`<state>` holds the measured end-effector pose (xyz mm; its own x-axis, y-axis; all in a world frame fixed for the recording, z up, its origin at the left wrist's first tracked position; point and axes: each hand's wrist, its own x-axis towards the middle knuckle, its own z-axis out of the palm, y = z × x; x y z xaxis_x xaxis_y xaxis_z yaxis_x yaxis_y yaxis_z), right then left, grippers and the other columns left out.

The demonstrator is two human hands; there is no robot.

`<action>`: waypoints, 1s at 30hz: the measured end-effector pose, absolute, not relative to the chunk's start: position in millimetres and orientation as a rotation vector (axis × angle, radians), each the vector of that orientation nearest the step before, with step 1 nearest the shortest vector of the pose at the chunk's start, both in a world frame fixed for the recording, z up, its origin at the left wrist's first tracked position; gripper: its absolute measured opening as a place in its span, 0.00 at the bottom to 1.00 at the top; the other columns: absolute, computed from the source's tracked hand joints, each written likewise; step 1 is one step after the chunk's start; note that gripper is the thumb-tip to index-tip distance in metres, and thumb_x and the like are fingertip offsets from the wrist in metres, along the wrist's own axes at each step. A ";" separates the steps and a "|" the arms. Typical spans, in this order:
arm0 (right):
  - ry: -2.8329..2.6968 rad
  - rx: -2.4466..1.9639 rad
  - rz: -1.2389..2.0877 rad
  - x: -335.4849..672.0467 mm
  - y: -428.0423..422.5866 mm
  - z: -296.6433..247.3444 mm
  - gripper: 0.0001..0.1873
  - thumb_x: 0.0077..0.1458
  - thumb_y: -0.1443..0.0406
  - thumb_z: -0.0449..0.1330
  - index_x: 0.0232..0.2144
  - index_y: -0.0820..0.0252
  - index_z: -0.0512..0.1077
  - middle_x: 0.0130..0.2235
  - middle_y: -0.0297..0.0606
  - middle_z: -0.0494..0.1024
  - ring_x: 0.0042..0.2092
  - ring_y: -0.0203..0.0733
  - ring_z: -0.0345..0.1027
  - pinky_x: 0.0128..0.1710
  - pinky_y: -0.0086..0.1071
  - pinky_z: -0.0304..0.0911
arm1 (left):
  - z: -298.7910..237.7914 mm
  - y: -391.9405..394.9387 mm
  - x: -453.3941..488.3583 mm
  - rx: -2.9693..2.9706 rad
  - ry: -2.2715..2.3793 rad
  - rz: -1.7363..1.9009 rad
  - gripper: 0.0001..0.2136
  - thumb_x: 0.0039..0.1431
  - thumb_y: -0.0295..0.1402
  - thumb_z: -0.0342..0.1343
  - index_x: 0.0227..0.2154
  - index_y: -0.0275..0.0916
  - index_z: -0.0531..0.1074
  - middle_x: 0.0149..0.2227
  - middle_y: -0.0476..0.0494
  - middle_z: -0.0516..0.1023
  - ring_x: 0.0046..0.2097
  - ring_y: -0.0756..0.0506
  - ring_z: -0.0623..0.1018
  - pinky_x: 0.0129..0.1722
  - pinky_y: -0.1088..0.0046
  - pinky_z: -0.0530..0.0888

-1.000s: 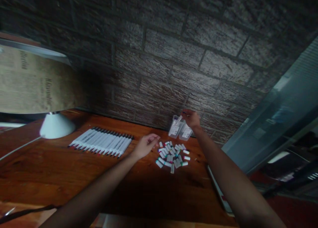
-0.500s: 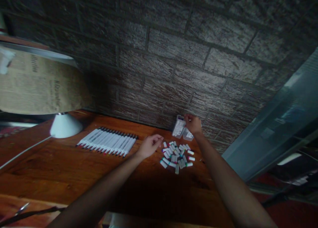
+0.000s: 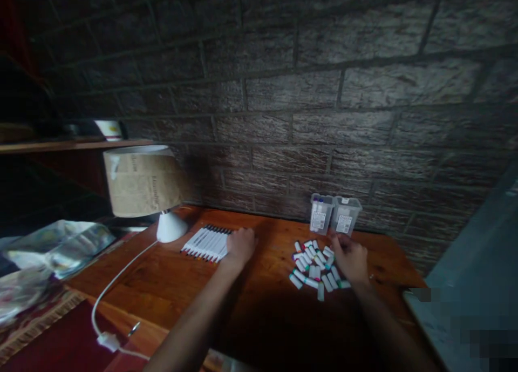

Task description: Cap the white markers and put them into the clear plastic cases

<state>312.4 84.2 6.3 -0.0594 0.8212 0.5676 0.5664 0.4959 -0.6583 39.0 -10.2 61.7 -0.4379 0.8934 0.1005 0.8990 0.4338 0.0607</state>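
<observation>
My left hand [image 3: 242, 246] is curled at the right end of a row of white markers [image 3: 205, 242], covering the last of them. Its fingertips are hidden, so what they hold does not show. My right hand [image 3: 351, 257] hangs at the right side of a loose pile of white marker caps [image 3: 319, 259] with coloured rims. Thumb and fingers are pinched together there, in front of the foot of a clear plastic box [image 3: 346, 216]; anything between them is too small to make out. Left of that box stands another clear box [image 3: 321, 214], with a few purple-ended markers inside.
A lamp [image 3: 172, 226] with a newsprint shade stands left of the markers, its white cord [image 3: 101, 296] trailing over the table's front edge. A stone-patterned wall [image 3: 275, 129] rises behind. Plastic-wrapped things [image 3: 60, 248] lie at the far left, below a shelf [image 3: 73, 146].
The view has turned left. My left hand has gone from beside the caps to the marker row. My right hand has come down from the clear boxes to the caps.
</observation>
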 end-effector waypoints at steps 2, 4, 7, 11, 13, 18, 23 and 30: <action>-1.755 -1.133 0.357 310.2 83.4 9.5 0.26 0.62 0.51 0.50 0.24 0.60 0.76 0.22 0.38 0.78 0.25 0.40 0.73 0.27 0.28 0.57 | 62.6 -9.3 30.1 -1.591 -2.662 -0.127 0.13 0.59 0.32 0.56 0.42 0.30 0.78 0.43 0.21 0.79 0.48 0.30 0.79 0.45 0.56 0.74; -1.771 -1.095 0.390 306.5 80.5 11.8 0.25 0.62 0.52 0.50 0.23 0.60 0.75 0.21 0.37 0.77 0.24 0.39 0.71 0.26 0.28 0.56 | 59.0 -7.0 26.6 -1.581 -2.686 -0.126 0.13 0.58 0.30 0.55 0.42 0.31 0.78 0.45 0.21 0.79 0.49 0.30 0.79 0.46 0.56 0.74; -1.767 -1.092 0.404 302.1 77.0 13.4 0.25 0.61 0.52 0.51 0.21 0.59 0.74 0.20 0.37 0.76 0.21 0.38 0.67 0.25 0.29 0.54 | 50.9 -3.4 27.3 -1.605 -2.700 -0.174 0.12 0.59 0.28 0.53 0.41 0.32 0.79 0.45 0.20 0.79 0.49 0.29 0.79 0.46 0.55 0.73; -1.729 -1.082 0.400 302.0 77.4 14.9 0.24 0.61 0.53 0.51 0.20 0.59 0.73 0.20 0.37 0.75 0.23 0.38 0.68 0.26 0.28 0.55 | 43.1 1.3 32.6 -1.748 -2.645 -0.358 0.10 0.55 0.28 0.56 0.39 0.33 0.79 0.43 0.22 0.80 0.49 0.29 0.79 0.47 0.55 0.73; -1.706 -1.076 0.418 302.3 78.1 15.7 0.23 0.60 0.54 0.51 0.20 0.59 0.72 0.20 0.36 0.75 0.24 0.38 0.68 0.26 0.28 0.55 | 41.4 4.3 37.9 -1.923 -2.575 -0.493 0.09 0.54 0.31 0.58 0.38 0.36 0.79 0.41 0.30 0.82 0.48 0.35 0.80 0.47 0.61 0.73; -1.680 -1.046 0.489 299.4 77.2 17.4 0.25 0.61 0.53 0.51 0.18 0.59 0.69 0.18 0.33 0.71 0.23 0.36 0.64 0.26 0.28 0.54 | 41.9 9.4 57.7 -2.374 -2.435 -2.219 0.16 0.50 0.37 0.66 0.40 0.34 0.78 0.38 0.38 0.83 0.36 0.46 0.82 0.40 0.70 0.77; -1.704 -1.039 0.510 298.1 75.7 16.1 0.24 0.61 0.53 0.51 0.18 0.59 0.68 0.19 0.33 0.72 0.23 0.36 0.65 0.26 0.28 0.55 | 41.0 8.7 68.6 -2.178 -2.082 -3.125 0.17 0.45 0.34 0.71 0.38 0.33 0.78 0.37 0.40 0.83 0.37 0.48 0.82 0.40 0.75 0.78; -1.714 -1.081 0.554 298.2 78.0 9.9 0.23 0.61 0.53 0.52 0.20 0.60 0.72 0.20 0.34 0.75 0.24 0.37 0.68 0.27 0.28 0.57 | 36.6 11.8 67.1 -1.985 -2.000 -3.278 0.11 0.48 0.30 0.68 0.36 0.34 0.77 0.37 0.41 0.84 0.37 0.49 0.82 0.42 0.75 0.77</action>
